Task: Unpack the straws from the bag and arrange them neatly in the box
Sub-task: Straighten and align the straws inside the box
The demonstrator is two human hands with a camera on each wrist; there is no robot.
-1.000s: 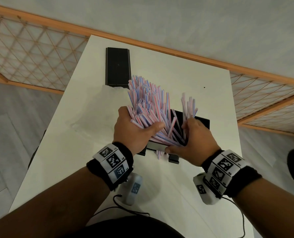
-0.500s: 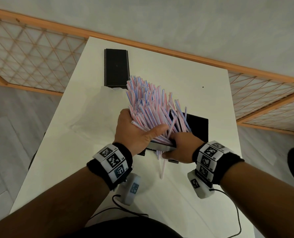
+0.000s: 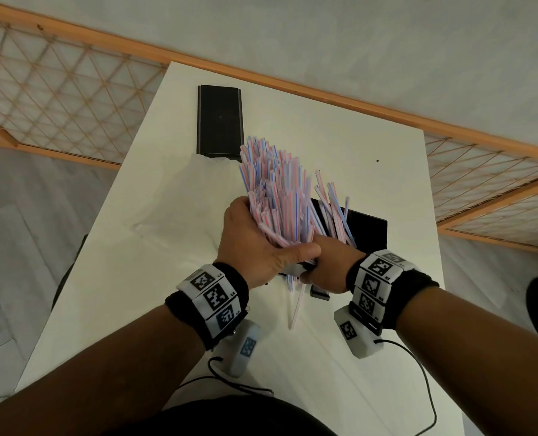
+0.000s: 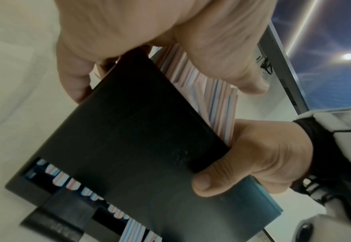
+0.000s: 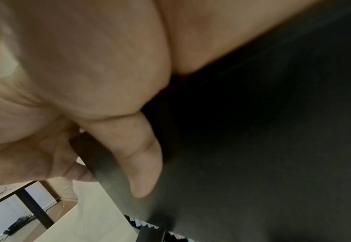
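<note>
Your left hand (image 3: pixel 255 243) clutches the straws (image 3: pixel 280 196) fanned above the box (image 3: pixel 368 231) your right hand (image 3: pixel 327 265) grips; neatening remains

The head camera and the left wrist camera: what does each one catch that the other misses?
Only the head view shows the fanned-out tops of the pink-and-blue striped plastic straws, a second flat black lid-like piece farther back on the white table, a crumpled clear plastic bag, and one stray straw poking out toward the person.

Only the left wrist view shows the black box's underside with straw ends in a slot, and the right thumb pressing it.

Both show the left hand gripping straws and the right hand gripping the box.
</note>
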